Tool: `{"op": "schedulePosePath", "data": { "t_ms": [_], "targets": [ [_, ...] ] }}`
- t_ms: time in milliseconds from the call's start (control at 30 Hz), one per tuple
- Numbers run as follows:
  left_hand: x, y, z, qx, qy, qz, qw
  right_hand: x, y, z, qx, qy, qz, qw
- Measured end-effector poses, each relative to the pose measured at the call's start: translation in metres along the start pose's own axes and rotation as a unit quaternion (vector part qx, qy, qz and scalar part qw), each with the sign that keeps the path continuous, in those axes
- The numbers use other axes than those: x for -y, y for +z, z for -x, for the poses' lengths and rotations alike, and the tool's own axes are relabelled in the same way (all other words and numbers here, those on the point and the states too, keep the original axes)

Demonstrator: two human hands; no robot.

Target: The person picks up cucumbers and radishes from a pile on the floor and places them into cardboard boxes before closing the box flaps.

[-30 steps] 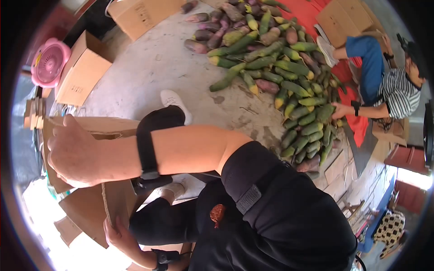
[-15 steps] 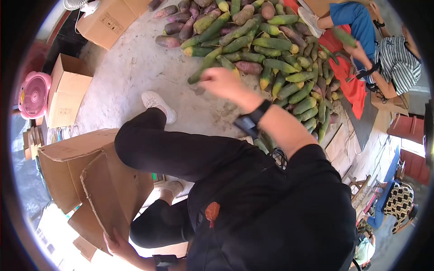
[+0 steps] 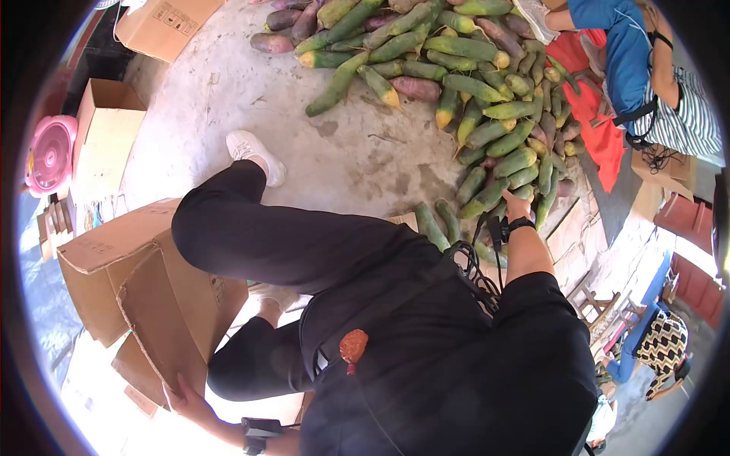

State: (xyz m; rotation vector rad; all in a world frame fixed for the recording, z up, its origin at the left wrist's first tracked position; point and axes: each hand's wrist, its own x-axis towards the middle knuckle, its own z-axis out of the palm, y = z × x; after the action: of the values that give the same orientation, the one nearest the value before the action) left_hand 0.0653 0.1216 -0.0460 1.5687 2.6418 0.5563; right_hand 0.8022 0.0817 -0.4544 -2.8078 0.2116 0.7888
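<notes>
My left hand (image 3: 186,399) grips the lower edge of an open cardboard box (image 3: 171,304) that stands tilted beside my legs. Its fingers lie along a flap. Over at the near edge of a big heap of green and purplish long radishes (image 3: 471,68), my right hand (image 3: 518,207) touches a green radish (image 3: 484,199). Its fingers are partly hidden, so their grip is unclear. Black cables (image 3: 475,281) hang by that wrist. Two more green radishes (image 3: 431,226) lie below the heap, near my thigh.
Another open box (image 3: 110,144) and a pink fan (image 3: 52,156) are at the left; a further box (image 3: 167,29) is at the top left. A co-worker in a striped shirt (image 3: 684,114) sits beside red cloth (image 3: 593,114). Other people are at the lower right.
My right hand has moved from above the floor left of the heap down and right to the heap's near edge. My left hand still holds the box. The co-worker's raised radish is out of sight.
</notes>
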Motion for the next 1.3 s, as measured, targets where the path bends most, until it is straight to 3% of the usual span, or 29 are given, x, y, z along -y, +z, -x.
{"op": "schedulePosePath", "data": {
  "t_ms": [67,133,167,267,300,400,433,467,500,567,667,733,867,1000,1033,1067,1100,1133,1167,1200,1233,1300],
  "targets": [
    [0.004,0.001,0.0,0.0,-0.002,-0.001,1.0,-0.001,0.012,-0.007,0.004,0.034,-0.002,0.999],
    [0.001,0.0,0.001,-0.001,-0.005,-0.003,1.0,0.016,0.012,0.023,0.069,0.056,-0.152,0.984],
    [-0.002,0.0,0.002,0.001,-0.001,-0.008,1.0,0.026,0.006,0.042,0.088,0.066,-0.149,0.983],
    [-0.003,0.001,0.003,0.004,-0.002,-0.013,1.0,-0.011,0.072,-0.046,0.152,0.021,-0.066,0.986],
    [-0.003,0.001,0.003,0.007,-0.003,-0.009,1.0,0.012,0.041,0.004,0.095,0.035,-0.139,0.985],
    [-0.012,0.001,0.004,0.003,-0.016,-0.026,1.0,0.046,0.004,0.078,0.11,0.026,-0.156,0.981],
    [-0.013,0.001,0.004,0.0,-0.016,-0.027,1.0,0.043,0.006,0.069,0.118,-0.046,-0.067,0.99],
    [-0.013,0.003,0.004,-0.005,-0.01,-0.024,1.0,0.047,0.008,0.073,0.122,-0.05,-0.068,0.989],
    [-0.012,0.003,0.005,-0.015,-0.006,-0.022,1.0,0.053,0.01,0.081,0.106,-0.153,0.003,0.983],
    [-0.016,0.003,0.007,-0.017,0.005,-0.023,1.0,0.081,0.006,0.117,0.08,-0.311,0.103,0.941],
    [-0.021,0.004,0.007,-0.031,0.027,-0.029,0.999,0.133,0.008,0.138,0.167,-0.419,-0.035,0.892],
    [-0.03,0.005,0.01,-0.024,0.035,-0.041,0.998,0.183,-0.014,0.201,0.246,-0.465,-0.198,0.827],
    [-0.028,0.008,0.011,-0.039,0.057,-0.044,0.997,0.258,-0.061,0.352,0.411,-0.489,-0.422,0.643],
    [-0.028,0.011,0.011,-0.049,0.063,-0.018,0.997,0.286,-0.1,0.498,0.555,-0.533,-0.466,0.436],
    [-0.027,0.011,0.011,-0.044,0.063,-0.019,0.997,0.288,-0.098,0.535,0.627,-0.482,-0.5,0.354],
    [-0.026,0.011,0.012,-0.038,0.062,-0.022,0.997,0.288,-0.1,0.571,0.65,-0.49,-0.49,0.312],
    [-0.026,0.01,0.012,-0.037,0.065,-0.018,0.997,0.287,-0.092,0.612,0.728,-0.423,-0.495,0.215],
    [-0.025,0.009,0.013,-0.036,0.066,-0.038,0.996,0.27,-0.093,0.649,0.64,-0.446,-0.53,0.333],
    [-0.025,0.009,0.012,-0.034,0.066,-0.059,0.995,0.262,-0.086,0.677,0.645,-0.491,-0.453,0.372],
    [-0.026,0.009,0.012,-0.032,0.069,-0.057,0.995,0.254,-0.078,0.696,0.675,-0.541,-0.373,0.335],
    [-0.027,0.008,0.012,-0.034,0.064,-0.061,0.996,0.243,-0.055,0.727,0.556,-0.666,-0.345,0.359],
    [-0.027,0.008,0.012,-0.034,0.061,-0.064,0.995,0.22,-0.026,0.739,0.403,-0.727,-0.437,0.343]
  ]
}}
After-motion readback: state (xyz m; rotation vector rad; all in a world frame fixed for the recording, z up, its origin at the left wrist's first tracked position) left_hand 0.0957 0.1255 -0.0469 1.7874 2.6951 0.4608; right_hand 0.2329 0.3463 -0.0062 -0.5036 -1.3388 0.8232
